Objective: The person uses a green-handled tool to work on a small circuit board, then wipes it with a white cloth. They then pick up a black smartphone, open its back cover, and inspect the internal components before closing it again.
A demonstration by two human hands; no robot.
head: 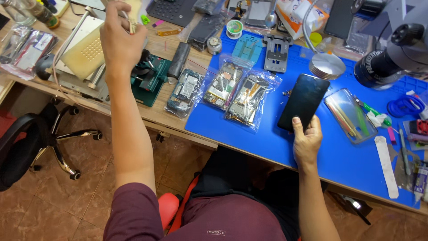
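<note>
My right hand (306, 140) grips the near end of a black smartphone (304, 101) that lies screen-up on the blue work mat (249, 138). My left hand (119, 42) is raised far to the left above the wooden desk, its fingers closed on a small thin tool (132, 24) whose shape I cannot make out. Below that hand sit a perforated yellowish plate (87, 52) on a metal stand and a green jig (151, 80).
Three bagged phone boards (223, 85) lie left of the phone, a clear tray of tools (350, 115) right of it. A microscope (392, 58) and lamp base (327, 66) stand at back right. An office chair (40, 143) stands on the tiled floor at left.
</note>
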